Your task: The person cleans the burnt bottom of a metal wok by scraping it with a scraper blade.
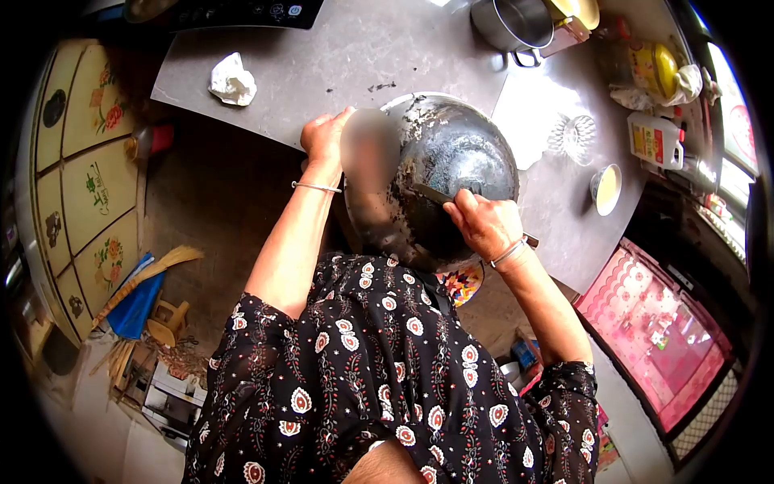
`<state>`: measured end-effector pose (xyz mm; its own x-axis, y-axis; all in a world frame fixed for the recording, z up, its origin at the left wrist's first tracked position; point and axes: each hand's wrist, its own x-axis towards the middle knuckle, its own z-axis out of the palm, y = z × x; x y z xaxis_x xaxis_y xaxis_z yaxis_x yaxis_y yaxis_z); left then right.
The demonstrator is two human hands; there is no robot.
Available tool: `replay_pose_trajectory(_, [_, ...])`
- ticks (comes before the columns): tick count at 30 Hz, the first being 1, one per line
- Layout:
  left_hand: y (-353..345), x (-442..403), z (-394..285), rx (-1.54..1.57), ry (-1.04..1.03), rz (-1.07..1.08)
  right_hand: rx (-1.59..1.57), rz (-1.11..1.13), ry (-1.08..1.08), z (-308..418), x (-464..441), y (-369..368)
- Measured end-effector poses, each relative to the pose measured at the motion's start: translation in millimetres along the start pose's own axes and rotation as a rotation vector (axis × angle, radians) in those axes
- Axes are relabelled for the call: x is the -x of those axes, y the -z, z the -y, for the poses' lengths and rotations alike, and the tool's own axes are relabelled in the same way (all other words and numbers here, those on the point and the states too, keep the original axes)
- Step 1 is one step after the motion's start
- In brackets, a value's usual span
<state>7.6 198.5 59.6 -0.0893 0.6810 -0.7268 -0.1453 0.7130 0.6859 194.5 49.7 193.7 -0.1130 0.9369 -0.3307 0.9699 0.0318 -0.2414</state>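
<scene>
Head-worn view, facing steeply down, close

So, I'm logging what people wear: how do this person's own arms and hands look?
The left hand and right hand show no gloves. Each arm has a slim silvery bangle. The short black sleeves carry white and reddish motifs.

Daylight from the window at right, glare on the counter, black fisheye corners.
</scene>
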Motion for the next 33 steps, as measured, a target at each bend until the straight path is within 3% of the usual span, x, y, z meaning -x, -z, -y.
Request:
replay_pose_trajectory(6, [1.2, -4.3, -0.4, -0.008, -0.025, 0.010, 0.029, 0.021, 0.027, -5.1, -7.0, 5.1])
replay_pose_trajectory(12, [17.1, -33.4, 13.1, -0.082, -0.004, 0.133, -0.104, -0.064, -0.085, 13.0, -22.2, -3.5])
replay_pose_trajectory(13, [7.5, -10.9, -4.7, -0.079, 0.025, 0.103, -0.146, -0.052, -0.126, 17.8, -20.5, -3.4])
replay_pose_trajectory(14, [5.8, -7.6, -8.0, -0.035, 0.024, 0.098, -0.110, -0.181, -0.094, 18.4, -19.1, -10.1])
replay_pose_trajectory(18, [16.4, -19.7, -9.5, -0.073, 0.046, 0.189, -0.276, -0.121, -0.164, 26.6, -19.4, -4.1])
replay_pose_trajectory(21, [-9.2, 11.1, -24.5, -0.115, 0.021, 0.106, -0.318, -0.177, -0.170, 29.0, -19.8, -10.2])
replay_pose_trajectory(27, [26.4, -70.6, -14.3, -0.403, -0.097, 0.491, -0.385, -0.259, -0.139, 37.0, -7.3, -20.3])
replay_pose_trajectory(33, [39.4, -128.5, -28.5, -0.501, -0.028, 0.637, -0.474, -0.328, -0.225, 53.6, -0.4, -28.6])
